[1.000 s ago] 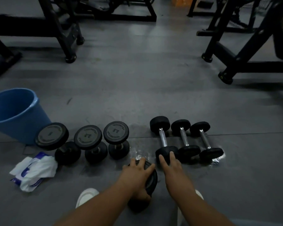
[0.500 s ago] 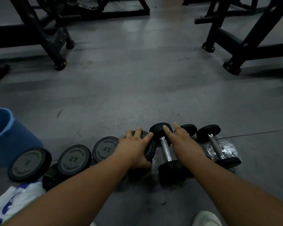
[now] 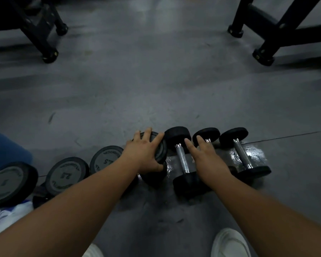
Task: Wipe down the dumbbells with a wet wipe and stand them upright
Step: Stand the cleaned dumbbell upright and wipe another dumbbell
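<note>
Grey gym floor (image 3: 156,80) lies bare across the middle of the frame, hemmed by black machine frames (image 3: 44,34) in both upper corners. At the left edge a blue bin (image 3: 6,145) shows only its wall. The left hand (image 3: 145,153) grips the top disc of an upright dumbbell (image 3: 161,150) at centre, right of three standing dumbbells (image 3: 67,175). The right hand (image 3: 208,158), fingers straight, is over three lying dumbbells (image 3: 182,160) on a wet patch (image 3: 256,154).

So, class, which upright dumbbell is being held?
The rightmost upright dumbbell: the left grip holds its top plate, while the other three stand untouched.
</note>
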